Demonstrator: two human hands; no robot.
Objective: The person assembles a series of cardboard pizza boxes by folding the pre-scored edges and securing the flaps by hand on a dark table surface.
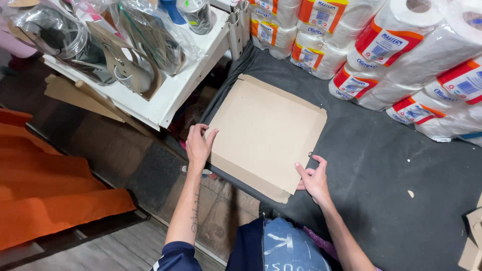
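A flat brown cardboard sheet (266, 130) with folded edge flaps lies on a dark grey fabric-covered table (391, 165). My left hand (199, 144) grips the sheet's left corner, fingers curled over its edge. My right hand (314, 179) presses on the near right corner, fingers spread on the flap and the fabric beside it. Both forearms reach up from the bottom of the view.
Wrapped paper-roll packs (401, 55) are stacked along the table's far and right side. A white shelf (165, 95) at left carries plastic-bagged items and cardboard cut-outs. Orange fabric (45, 185) lies on the floor at left. Cardboard scraps (472, 236) sit at the right edge.
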